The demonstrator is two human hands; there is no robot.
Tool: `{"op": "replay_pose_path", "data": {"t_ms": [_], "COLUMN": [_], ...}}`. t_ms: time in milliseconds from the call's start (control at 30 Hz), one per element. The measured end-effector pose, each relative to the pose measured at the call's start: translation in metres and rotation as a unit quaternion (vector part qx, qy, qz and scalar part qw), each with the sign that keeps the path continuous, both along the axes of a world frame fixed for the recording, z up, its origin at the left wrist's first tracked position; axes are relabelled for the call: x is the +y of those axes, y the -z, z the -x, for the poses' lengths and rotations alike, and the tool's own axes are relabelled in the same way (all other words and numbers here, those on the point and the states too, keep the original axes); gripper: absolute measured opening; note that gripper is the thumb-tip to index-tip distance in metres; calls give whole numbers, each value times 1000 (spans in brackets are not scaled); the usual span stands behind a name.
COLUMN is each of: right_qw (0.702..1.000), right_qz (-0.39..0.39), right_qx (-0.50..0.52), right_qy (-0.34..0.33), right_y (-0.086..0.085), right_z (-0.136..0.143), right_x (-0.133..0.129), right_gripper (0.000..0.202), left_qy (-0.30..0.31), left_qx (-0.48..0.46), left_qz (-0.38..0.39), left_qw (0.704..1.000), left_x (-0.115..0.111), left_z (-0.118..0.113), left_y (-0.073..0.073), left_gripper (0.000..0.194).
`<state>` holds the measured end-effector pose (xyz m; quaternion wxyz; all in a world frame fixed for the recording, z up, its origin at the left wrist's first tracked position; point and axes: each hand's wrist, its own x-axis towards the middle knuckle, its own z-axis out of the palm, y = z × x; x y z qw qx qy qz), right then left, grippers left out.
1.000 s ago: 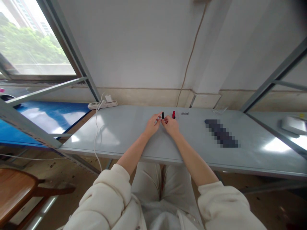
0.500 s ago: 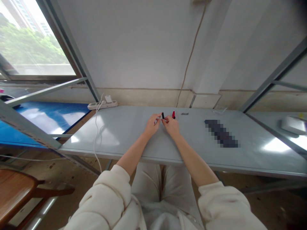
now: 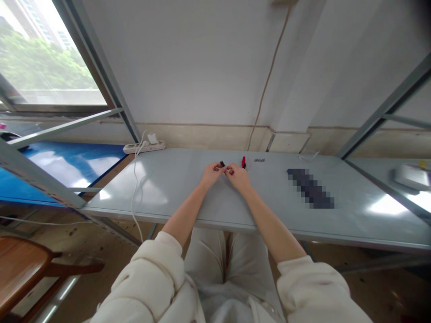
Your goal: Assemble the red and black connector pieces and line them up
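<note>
A small black object (image 3: 222, 164) is between the fingertips of both hands, tilted, above the grey table (image 3: 182, 179). My left hand (image 3: 212, 174) is closed on it from the left. My right hand (image 3: 237, 176) has its fingers pinched together at the object's lower right end; whether they grip it is too small to tell. Just beyond my right hand lies a red and black item (image 3: 244, 162). To its right several small dark pieces (image 3: 259, 160) lie in a row.
A white power strip (image 3: 144, 147) with a plug and cable lies at the table's back left. On the right is a dark pixelated item (image 3: 311, 188). Metal frame posts rise at both sides. A wooden chair (image 3: 23, 264) stands at the lower left.
The black object has gone from upright to tilted and moved slightly left. My left hand's fingers have closed round it, and the two hands' fingertips have come together.
</note>
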<state>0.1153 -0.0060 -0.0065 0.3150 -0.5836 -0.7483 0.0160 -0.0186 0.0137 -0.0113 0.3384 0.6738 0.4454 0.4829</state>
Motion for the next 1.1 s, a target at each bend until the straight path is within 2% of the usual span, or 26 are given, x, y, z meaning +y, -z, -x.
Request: {"op": "replay_pose_path", "data": {"t_ms": [33, 100, 233, 400, 500, 600, 800, 900, 1000, 1100], "right_qw": [1000, 1000, 995, 980, 974, 968, 960, 957, 958, 956], "right_qz": [1, -6, -44, -116, -125, -112, -17, 55, 121, 157], "right_qx": [4, 20, 75, 121, 122, 104, 51, 34, 5, -24], "right_qy": [-4, 1, 45, 105, 146, 201, 276, 282, 261, 246], "right_y": [-1, -5, -16, -28, -31, -31, -28, -26, -23, -19], "right_z": [0, -2, -12, -31, -40, -46, -57, -61, -64, -65], "right_x": [0, -1, -4, -4, -2, -1, -2, -3, -3, -2], "right_gripper": [24, 28, 34, 33, 31, 30, 37, 39, 38, 37], "left_qy": [-14, -85, -263, -342, -356, -349, -350, -349, -344, -360], "left_qx": [14, 49, 156, 257, 290, 307, 309, 312, 313, 313], "left_qz": [-3, -14, -28, 3, 27, 50, 59, 56, 63, 46], "left_qw": [1000, 995, 952, 904, 888, 884, 883, 882, 883, 878], "left_x": [1, 3, 7, 9, 11, 13, 17, 19, 19, 13], "left_z": [2, 9, 26, 39, 42, 44, 43, 43, 42, 40], "left_y": [0, 0, -2, -1, 0, 1, 3, 4, 3, 0], "left_gripper": [22, 20, 18, 21, 20, 18, 17, 17, 18, 33]}}
